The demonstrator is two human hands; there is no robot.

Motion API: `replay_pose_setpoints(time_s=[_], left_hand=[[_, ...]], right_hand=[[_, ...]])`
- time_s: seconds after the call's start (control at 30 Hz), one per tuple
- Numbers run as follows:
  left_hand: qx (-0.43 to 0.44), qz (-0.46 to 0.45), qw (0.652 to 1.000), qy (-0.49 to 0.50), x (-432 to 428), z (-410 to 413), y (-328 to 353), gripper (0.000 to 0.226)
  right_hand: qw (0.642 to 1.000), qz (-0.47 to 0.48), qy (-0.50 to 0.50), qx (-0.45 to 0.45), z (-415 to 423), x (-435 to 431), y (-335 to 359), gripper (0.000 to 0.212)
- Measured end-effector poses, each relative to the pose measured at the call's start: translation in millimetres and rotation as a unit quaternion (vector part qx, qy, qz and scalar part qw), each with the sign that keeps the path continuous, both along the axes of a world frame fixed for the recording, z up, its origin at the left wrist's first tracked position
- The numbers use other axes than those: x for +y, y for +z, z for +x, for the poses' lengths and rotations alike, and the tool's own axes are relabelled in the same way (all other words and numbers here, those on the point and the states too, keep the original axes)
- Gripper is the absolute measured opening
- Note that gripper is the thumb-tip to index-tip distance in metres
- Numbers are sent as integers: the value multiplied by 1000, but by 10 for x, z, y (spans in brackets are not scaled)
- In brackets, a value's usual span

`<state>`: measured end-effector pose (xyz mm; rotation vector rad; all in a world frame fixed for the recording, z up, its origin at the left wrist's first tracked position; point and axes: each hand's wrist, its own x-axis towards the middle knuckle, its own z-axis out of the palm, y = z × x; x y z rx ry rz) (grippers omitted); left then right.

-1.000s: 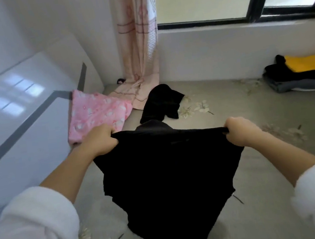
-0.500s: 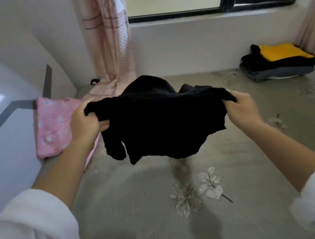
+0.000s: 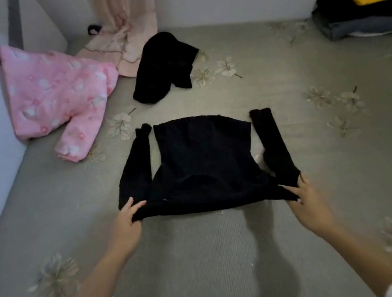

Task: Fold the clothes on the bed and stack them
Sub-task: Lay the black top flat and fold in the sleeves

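Half a second ago we held the black top (image 3: 204, 162) bunched in the air. Now it lies spread on the bed (image 3: 206, 261) at the centre of the frame, its body reaching away from us and one sleeve lying along each side.

Our left hand (image 3: 124, 222) pinches the near left corner between thumb and curled fingers. Our right hand (image 3: 306, 198) pinches the near right corner the same way. The near edge looks slightly raised off the bed.

We judge the laying-out step nearly done, with folding the sleeves inward likely next.

A pink garment (image 3: 54, 93) at upper left and a second black garment (image 3: 165, 66) at upper centre lie unfolded. A stack of folded clothes (image 3: 360, 12) sits in the upper right corner, well apart.
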<state>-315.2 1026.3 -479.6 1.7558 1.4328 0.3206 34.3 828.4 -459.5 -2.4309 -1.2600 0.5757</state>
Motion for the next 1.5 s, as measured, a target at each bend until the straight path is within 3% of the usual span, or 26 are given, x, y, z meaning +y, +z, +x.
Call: replay_pose_setpoints(time_s=[0.23,0.3,0.4,0.43,0.53,0.63,0.7,0.77,0.8,0.9,1.0,1.07,1.17,1.23,1.3,1.37,1.43,1.5], left_hand=[[187,-117,966,-137,-644,-375,-916,51],[258,-128,938,-191,-799,-441,-1074,52],[388,-145,869,-270,-965,-464,-1204,52],[406,-139,864,-265,-997,-429,-1220,51],[330,-49,933,-133,-1076,-196,-1248,44],[200,10,977,-71,-1156,102,-1335,62],[162,-18,979,-122,-1191,253,-1397,81],[157,-54,969,-183,-1191,354,-1469,78],[150,-64,966,-200,-1177,387,-1506,65],[124,-62,966,-217,-1120,419,-1530,22],[113,-67,956,-264,-1142,317,-1452,13],[114,-77,942,-306,-1204,236,-1367,13],[127,-92,926,-343,-1312,170,-1304,15],[126,-142,929,-316,-1355,198,-1292,25],[96,-190,952,-222,-1368,311,-1318,33],[82,-174,973,-124,-1347,433,-1382,33],[119,-109,982,-101,-1295,515,-1410,14],[113,-118,979,-118,-1282,496,-1394,36]], right_hand=[[972,-219,67,-46,-334,-675,-965,46],[958,-271,84,-41,-444,-865,-1144,48],[934,-342,94,-40,-511,-1010,-1259,47],[932,-347,93,-46,-519,-1005,-1269,46],[957,-272,77,-66,-556,-846,-1276,41],[982,-156,90,-60,-656,-571,-1343,50],[978,-148,132,-65,-714,-404,-1426,67],[966,-180,169,-76,-710,-281,-1549,77],[960,-196,185,-81,-680,-243,-1604,73],[942,-207,248,-90,-521,-233,-1668,33],[919,-190,336,-80,-452,-402,-1626,15],[918,-191,344,-58,-476,-504,-1551,5],[942,-143,299,-46,-569,-534,-1555,29],[952,-133,269,-56,-637,-413,-1627,61],[951,-175,248,-64,-686,-266,-1686,73],[935,-213,263,-105,-653,-178,-1736,61],[925,-217,282,-135,-585,-198,-1727,46],[920,-181,318,-141,-538,-312,-1661,34]])
